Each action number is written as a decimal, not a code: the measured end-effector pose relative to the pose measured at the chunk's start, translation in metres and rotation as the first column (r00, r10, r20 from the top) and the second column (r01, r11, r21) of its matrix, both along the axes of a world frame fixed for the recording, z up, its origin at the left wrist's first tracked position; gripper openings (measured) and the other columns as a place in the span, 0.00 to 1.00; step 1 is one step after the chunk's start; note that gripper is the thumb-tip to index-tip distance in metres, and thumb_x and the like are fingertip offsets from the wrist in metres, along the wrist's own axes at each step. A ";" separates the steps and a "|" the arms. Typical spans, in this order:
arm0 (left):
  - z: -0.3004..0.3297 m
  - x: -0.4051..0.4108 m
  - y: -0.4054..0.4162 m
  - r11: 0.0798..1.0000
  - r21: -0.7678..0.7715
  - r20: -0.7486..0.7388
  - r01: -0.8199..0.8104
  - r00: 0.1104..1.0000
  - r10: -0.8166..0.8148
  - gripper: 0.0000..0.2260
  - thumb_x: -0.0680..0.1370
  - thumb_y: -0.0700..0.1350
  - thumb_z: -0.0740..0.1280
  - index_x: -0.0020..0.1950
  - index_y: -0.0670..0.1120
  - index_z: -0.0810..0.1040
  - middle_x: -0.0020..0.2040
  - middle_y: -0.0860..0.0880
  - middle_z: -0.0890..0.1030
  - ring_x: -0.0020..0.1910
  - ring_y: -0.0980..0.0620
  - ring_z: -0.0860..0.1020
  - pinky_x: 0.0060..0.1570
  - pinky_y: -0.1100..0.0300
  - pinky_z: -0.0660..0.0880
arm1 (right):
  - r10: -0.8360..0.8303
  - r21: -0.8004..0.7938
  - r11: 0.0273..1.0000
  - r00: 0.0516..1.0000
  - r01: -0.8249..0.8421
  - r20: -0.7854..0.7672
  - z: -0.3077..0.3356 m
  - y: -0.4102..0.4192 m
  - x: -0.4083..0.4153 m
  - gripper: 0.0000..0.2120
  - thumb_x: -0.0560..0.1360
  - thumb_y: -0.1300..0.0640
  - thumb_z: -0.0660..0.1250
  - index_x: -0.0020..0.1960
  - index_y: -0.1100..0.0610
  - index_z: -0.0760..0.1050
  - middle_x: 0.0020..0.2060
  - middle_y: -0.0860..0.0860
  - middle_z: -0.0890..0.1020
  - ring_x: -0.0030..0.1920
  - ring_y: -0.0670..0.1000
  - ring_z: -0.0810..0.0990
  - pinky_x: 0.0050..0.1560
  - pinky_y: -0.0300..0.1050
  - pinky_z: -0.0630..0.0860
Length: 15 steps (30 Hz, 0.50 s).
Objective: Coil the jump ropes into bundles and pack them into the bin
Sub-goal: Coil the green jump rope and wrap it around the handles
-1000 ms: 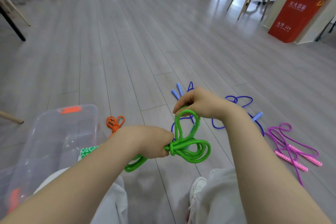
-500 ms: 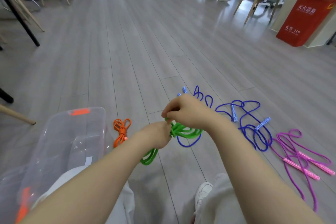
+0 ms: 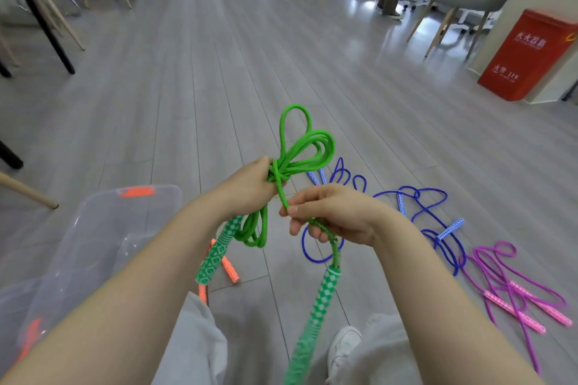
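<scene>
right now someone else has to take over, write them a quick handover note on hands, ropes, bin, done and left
Left hand grips the green rope at the wrapped middle of its coil.
Right hand pinches the free end of that rope; one green handle hangs below it, the other by the left wrist.
Clear bin sits on the floor to the left, lid off.
Orange rope lies beside the bin; blue ropes and purple rope lie loose to the right.
Done: green coiled and wrapped.
Left: secure it, bin it, coil the rest.

Up comes the green rope (image 3: 300,147), loops now fanned above the left hand (image 3: 247,186); the right hand (image 3: 331,216) has dropped, pulling the tail, handles dangling.
</scene>
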<state>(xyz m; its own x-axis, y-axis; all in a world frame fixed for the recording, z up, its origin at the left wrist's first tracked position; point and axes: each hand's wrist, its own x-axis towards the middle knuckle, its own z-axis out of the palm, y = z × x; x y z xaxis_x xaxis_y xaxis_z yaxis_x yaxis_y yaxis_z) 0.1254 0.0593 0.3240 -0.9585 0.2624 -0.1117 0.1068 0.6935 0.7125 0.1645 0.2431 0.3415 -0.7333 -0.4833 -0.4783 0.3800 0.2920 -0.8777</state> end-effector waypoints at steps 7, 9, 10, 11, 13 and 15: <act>0.025 0.034 0.000 0.928 -0.095 0.057 0.360 0.933 -0.356 0.07 0.77 0.45 0.65 0.55 0.49 0.72 0.45 0.52 0.77 0.46 0.51 0.75 0.42 0.59 0.71 | 0.182 0.087 0.978 0.980 -0.189 0.080 -0.027 0.013 -0.002 0.10 0.81 0.57 0.61 0.45 0.60 0.77 0.28 0.49 0.75 0.28 0.47 0.71 0.31 0.37 0.68; 0.027 0.043 0.003 0.869 -0.159 0.098 0.469 0.883 -0.459 0.08 0.77 0.51 0.64 0.54 0.52 0.71 0.48 0.53 0.78 0.48 0.51 0.76 0.47 0.56 0.74 | -0.020 0.064 0.998 0.989 0.010 0.148 -0.032 0.021 -0.005 0.09 0.81 0.64 0.58 0.43 0.61 0.74 0.33 0.51 0.79 0.31 0.48 0.72 0.33 0.38 0.71; 0.027 0.047 0.006 0.827 -0.229 0.118 0.513 0.858 -0.500 0.07 0.77 0.51 0.63 0.54 0.52 0.71 0.48 0.53 0.78 0.48 0.51 0.76 0.47 0.55 0.73 | -0.087 0.054 0.995 0.980 0.079 0.177 -0.034 0.025 -0.008 0.08 0.80 0.64 0.58 0.43 0.62 0.73 0.35 0.52 0.79 0.32 0.49 0.74 0.34 0.39 0.72; 0.027 0.052 0.009 0.782 -0.315 0.136 0.538 0.841 -0.523 0.07 0.78 0.49 0.62 0.55 0.51 0.70 0.48 0.52 0.77 0.46 0.50 0.74 0.44 0.55 0.71 | -0.039 0.057 0.998 0.984 0.029 0.173 -0.035 0.029 -0.010 0.06 0.78 0.64 0.59 0.44 0.64 0.73 0.34 0.53 0.78 0.32 0.48 0.75 0.34 0.38 0.73; 0.026 0.056 0.016 0.707 -0.465 0.141 0.533 0.833 -0.535 0.09 0.79 0.45 0.61 0.58 0.47 0.68 0.49 0.50 0.76 0.44 0.48 0.71 0.39 0.55 0.65 | 0.143 0.079 0.985 0.981 -0.154 0.135 -0.035 0.030 -0.014 0.08 0.76 0.65 0.62 0.51 0.70 0.75 0.32 0.52 0.78 0.31 0.46 0.76 0.33 0.37 0.73; 0.026 0.060 0.021 0.665 -0.560 0.108 0.494 0.840 -0.532 0.10 0.79 0.44 0.60 0.60 0.46 0.65 0.49 0.47 0.76 0.41 0.47 0.69 0.36 0.55 0.62 | 0.227 0.128 0.963 0.970 -0.237 0.092 -0.029 0.026 -0.013 0.09 0.77 0.65 0.63 0.54 0.69 0.77 0.34 0.52 0.81 0.31 0.46 0.78 0.34 0.39 0.75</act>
<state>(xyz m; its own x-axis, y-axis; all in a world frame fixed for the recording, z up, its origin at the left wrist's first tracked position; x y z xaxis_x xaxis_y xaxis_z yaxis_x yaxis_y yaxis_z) 0.1857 0.0799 0.3504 -0.7005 0.6262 -0.3424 0.5932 0.7776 0.2085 0.1511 0.2696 0.3127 -0.5679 -0.5619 -0.6015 0.3515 0.4952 -0.7945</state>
